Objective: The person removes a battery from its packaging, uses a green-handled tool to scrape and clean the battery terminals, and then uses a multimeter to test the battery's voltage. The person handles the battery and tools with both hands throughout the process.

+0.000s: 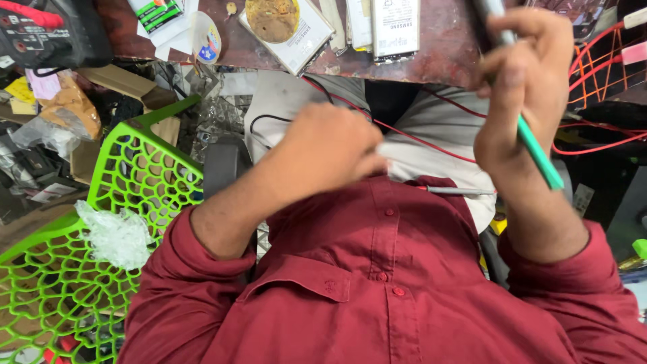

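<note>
Green-handled tool point(537, 149) slants from upper left to lower right — gripped in the right hand point(522, 87) over the lap. Left hand point(330, 148) is clenched near the red wire point(418, 138); its contents are hidden.

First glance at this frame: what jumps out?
The dark red shirt fills the bottom half. Above it, the right hand grips a green-handled tool near the top right, while the left hand is closed at centre. A bright green lattice chair sits at the left, below the worn bench.
</note>
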Available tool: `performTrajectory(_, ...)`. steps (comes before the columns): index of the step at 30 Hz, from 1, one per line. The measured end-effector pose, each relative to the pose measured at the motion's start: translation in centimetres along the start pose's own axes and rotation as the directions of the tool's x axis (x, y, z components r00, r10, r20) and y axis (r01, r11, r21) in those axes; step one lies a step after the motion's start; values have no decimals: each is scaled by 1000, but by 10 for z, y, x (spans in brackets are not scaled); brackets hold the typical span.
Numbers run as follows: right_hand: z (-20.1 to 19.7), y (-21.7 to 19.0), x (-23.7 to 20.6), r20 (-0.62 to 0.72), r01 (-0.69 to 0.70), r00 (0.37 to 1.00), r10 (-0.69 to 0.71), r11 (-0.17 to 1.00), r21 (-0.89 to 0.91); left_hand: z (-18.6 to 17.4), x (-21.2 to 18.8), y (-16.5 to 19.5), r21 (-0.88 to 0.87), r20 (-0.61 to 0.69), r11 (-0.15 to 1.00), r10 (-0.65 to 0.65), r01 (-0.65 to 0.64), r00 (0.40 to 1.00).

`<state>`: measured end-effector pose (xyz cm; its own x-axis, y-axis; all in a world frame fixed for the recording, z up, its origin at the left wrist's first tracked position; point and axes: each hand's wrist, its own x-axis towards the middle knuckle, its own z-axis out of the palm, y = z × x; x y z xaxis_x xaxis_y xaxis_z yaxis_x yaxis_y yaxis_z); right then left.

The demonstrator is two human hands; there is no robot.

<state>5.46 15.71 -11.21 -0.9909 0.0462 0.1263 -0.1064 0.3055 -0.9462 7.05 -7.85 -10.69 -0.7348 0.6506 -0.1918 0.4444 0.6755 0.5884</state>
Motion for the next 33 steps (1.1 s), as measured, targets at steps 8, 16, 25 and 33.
performTrajectory(8, -15, -21, -14, 297, 184, 954, 41, 703, -687, 10, -25, -32, 247, 131, 954, -206, 169, 970)
performTrajectory(16, -27, 56, 1, 435, 553, 825, -362, 351, -756, -11, -66, -55, 430, -191, 772, -429, 468, 883)
performTrajectory(25, -64, -30, -21, 524, 439, 848, -80, 660, -609, 59, -55, -25, 329, 200, 944, -81, 11, 976)
performTrajectory(33, -77, 52, -94, 705, 453, 561, 434, 552, -700, 54, -46, -27, 197, 182, 978, 36, -73, 983)
